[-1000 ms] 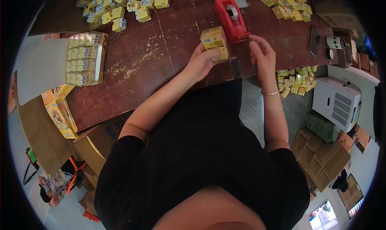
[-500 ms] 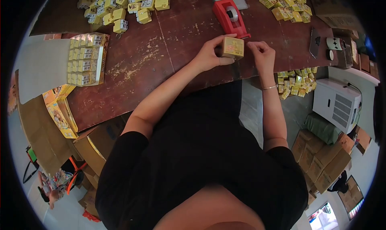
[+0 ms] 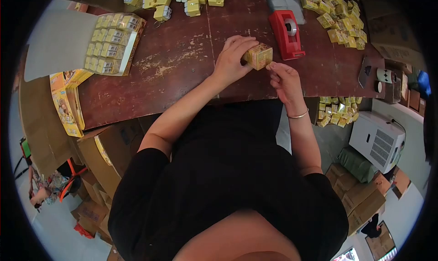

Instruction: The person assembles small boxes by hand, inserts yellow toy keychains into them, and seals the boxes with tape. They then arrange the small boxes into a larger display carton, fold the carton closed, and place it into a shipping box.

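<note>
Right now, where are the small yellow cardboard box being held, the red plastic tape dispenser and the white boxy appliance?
small yellow cardboard box point(image 3: 259, 56): head view, its front face.
red plastic tape dispenser point(image 3: 286, 43): head view, its red body.
white boxy appliance point(image 3: 370, 133): head view, its top panel.

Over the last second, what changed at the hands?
The left hand drew the yellow box bundle away from the red tape dispenser, toward the body. The right hand left the dispenser's cutter and now touches the bundle's near side. Left hand's grip, dispenser and box piles unchanged.
</note>
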A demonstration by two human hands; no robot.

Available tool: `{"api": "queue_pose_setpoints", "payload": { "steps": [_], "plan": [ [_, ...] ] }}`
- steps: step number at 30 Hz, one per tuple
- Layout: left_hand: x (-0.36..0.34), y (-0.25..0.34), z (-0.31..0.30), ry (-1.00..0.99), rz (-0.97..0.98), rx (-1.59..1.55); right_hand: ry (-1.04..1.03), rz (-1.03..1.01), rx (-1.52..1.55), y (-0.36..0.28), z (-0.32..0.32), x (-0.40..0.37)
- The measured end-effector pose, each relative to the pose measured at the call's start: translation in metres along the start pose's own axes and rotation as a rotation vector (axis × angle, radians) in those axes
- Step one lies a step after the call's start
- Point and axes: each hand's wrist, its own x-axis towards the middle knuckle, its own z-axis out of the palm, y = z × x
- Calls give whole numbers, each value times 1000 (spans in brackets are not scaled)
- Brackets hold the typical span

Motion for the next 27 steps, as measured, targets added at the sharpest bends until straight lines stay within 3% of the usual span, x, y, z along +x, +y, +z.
{"api": "queue_pose_setpoints", "payload": {
  "steps": [7, 20, 22, 23, 24, 25, 26, 27],
  "plan": [
    [-8, -8, -14, 85, -44, 12, -31, -52, -189, -4, 25, -15],
    [-10, -11, -36, 171, 78, 84, -220, 164, -80, 17, 25, 19],
    [-16, -7, -39, 140, -37, -6, -247, 187, -114, 13, 38, 17],
    [-19, -4, -40, 146, -39, 0, -141, 68, -322, 12, 47, 14],
    [-24, 5, -43, 83, -223, -89, -35, -55, -526, 11, 58, 12],
    [-28, 13, -46, 20, -411, -179, -45, -51, -528, 16, 62, 15],
    [-29, 18, -53, 32, -414, -170, -82, -225, -478, 23, 64, 22],
    [-27, 22, -61, -82, -569, -248, -126, -398, -421, 27, 69, 28]
  ]
}}
